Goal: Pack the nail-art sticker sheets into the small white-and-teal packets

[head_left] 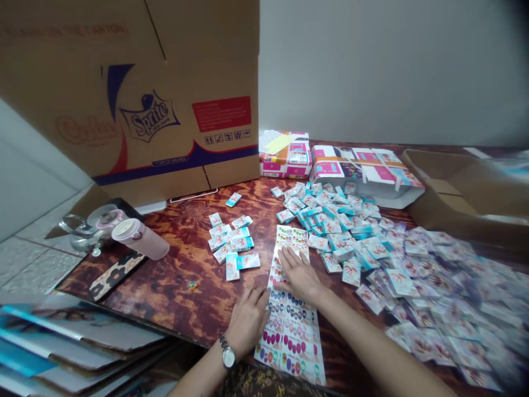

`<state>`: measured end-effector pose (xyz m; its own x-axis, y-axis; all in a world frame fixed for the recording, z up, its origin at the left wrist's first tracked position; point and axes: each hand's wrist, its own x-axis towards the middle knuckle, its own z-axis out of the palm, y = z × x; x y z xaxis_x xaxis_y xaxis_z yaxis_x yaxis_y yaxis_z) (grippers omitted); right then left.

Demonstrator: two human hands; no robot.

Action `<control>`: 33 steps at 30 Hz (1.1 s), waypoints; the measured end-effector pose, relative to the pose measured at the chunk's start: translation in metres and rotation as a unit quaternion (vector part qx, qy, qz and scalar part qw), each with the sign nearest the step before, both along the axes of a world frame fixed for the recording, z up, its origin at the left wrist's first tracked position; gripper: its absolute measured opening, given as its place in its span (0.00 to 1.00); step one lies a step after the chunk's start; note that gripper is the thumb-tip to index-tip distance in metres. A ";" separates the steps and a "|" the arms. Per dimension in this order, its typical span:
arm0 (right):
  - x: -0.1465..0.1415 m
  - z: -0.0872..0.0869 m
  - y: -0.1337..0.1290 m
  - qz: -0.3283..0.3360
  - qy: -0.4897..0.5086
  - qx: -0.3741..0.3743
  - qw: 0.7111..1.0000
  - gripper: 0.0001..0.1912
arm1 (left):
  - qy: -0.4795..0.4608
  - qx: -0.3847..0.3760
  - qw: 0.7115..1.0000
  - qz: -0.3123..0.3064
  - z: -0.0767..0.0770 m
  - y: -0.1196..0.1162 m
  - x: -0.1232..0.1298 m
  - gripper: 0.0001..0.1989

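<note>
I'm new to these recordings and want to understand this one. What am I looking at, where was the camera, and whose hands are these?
This picture comes from a camera worn on a person's head, looking forward and down. No machine appears; the two bare hands are the wearer's own. The right hand lies on a long printed sheet, and the left hand, with a wristwatch on its wrist, rests at the sheet's edge. Neither hand appears to hold anything. Small printed packets lie scattered across a wood-patterned tabletop, and a large cardboard carton stands beyond them.
</note>
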<state>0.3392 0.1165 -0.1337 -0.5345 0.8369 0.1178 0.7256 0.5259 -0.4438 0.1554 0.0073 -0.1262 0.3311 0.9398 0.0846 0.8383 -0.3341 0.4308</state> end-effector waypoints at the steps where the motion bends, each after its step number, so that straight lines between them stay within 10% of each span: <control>1: -0.003 -0.007 -0.008 0.015 -0.051 0.016 0.998 0.38 | 0.005 -0.005 1.000 -0.002 -0.002 -0.001 0.000 0.19; 8: -0.013 -0.018 -0.021 0.026 -0.108 0.050 0.992 0.22 | -0.016 -0.004 1.000 -0.005 -0.005 0.003 -0.004 0.20; 14: -0.010 0.038 -0.027 0.108 0.050 -0.058 0.991 0.13 | -0.114 0.028 0.993 0.019 0.014 0.016 -0.009 0.35; 17: -0.008 0.072 -0.023 0.099 0.164 -0.097 0.977 0.15 | -0.179 0.014 0.983 0.030 0.022 0.024 -0.012 0.28; 21: -0.008 0.091 -0.019 0.045 0.213 -0.031 0.975 0.14 | -0.312 -0.077 0.945 0.058 0.021 0.027 -0.011 0.13; 33: -0.017 0.086 -0.017 -0.015 0.237 0.035 0.971 0.13 | -0.497 -0.256 0.828 0.057 0.025 0.023 -0.007 0.16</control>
<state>0.3226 0.0999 -0.0477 -0.3825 0.8323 0.4011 0.4643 0.5485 -0.6954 0.1483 0.0299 -0.1013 0.2431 0.9572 -0.1570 -0.0003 0.1620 0.9868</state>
